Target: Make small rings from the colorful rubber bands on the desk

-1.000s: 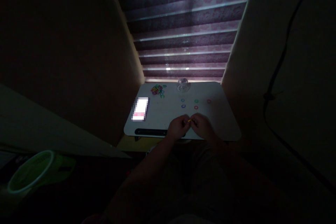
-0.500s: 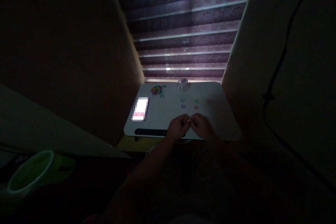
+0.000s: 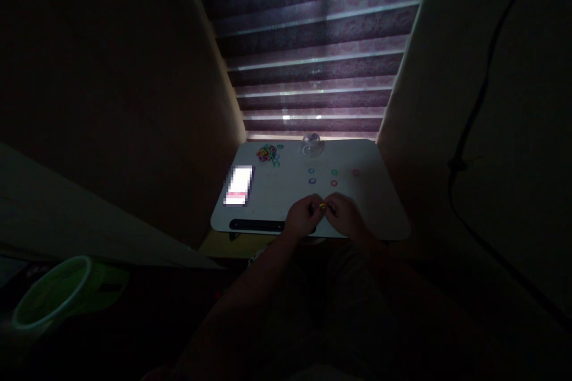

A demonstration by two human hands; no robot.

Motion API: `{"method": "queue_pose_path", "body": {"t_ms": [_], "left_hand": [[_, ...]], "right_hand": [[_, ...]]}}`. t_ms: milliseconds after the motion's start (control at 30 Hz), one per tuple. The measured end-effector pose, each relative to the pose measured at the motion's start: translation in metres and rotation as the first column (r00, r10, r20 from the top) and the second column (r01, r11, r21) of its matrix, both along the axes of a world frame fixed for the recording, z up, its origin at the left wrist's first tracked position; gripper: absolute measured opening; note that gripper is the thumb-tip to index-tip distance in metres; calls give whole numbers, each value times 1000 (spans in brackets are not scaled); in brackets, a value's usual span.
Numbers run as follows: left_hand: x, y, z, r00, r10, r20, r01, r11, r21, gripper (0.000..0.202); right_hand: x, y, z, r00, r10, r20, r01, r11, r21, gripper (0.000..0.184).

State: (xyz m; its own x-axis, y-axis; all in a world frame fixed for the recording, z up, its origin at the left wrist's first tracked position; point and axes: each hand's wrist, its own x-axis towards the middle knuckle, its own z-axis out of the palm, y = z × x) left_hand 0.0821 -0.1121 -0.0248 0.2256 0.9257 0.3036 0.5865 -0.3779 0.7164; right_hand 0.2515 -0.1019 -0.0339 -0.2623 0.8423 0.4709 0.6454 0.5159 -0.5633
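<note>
Over the near edge of a white lap table point(image 3: 286, 190), my left hand point(image 3: 304, 214) and my right hand point(image 3: 342, 213) meet with fingertips pinched together. Between them is a small yellow band point(image 3: 322, 206), which looks like an elastic hair tie; both hands grip it. Just beyond my hands lie single bands: a blue one point(image 3: 311, 171), a purple one point(image 3: 312, 181), a green one point(image 3: 334, 172), a red one point(image 3: 333, 183) and a pink one point(image 3: 356, 172). At the far left is a pile of multicoloured bands point(image 3: 267, 153).
A clear round container point(image 3: 311, 144) stands at the table's back edge. A phone with a bright, blurred screen point(image 3: 239, 185) lies on the left. A dark slot point(image 3: 257, 225) runs along the front edge. A green basket point(image 3: 71, 292) is at lower left; blinds point(image 3: 313, 53) hang behind.
The yellow band between my fingertips looks more looped and bunched than before, when it appeared as a thin strip. My hands have stayed in nearly the same place.
</note>
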Motion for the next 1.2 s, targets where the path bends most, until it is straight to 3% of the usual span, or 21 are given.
{"method": "queue_pose_path", "body": {"t_ms": [567,1200], "left_hand": [[0,-1,-1,999,32,-38,-32,999,0,25],[1,-1,-2,1000,13,-15,-13,1000,15,21]], "right_hand": [[0,-1,2,1000,-7,23,6,1000,2,4],[0,0,-1,1000,1,5,-1,1000,-5,4]]}}
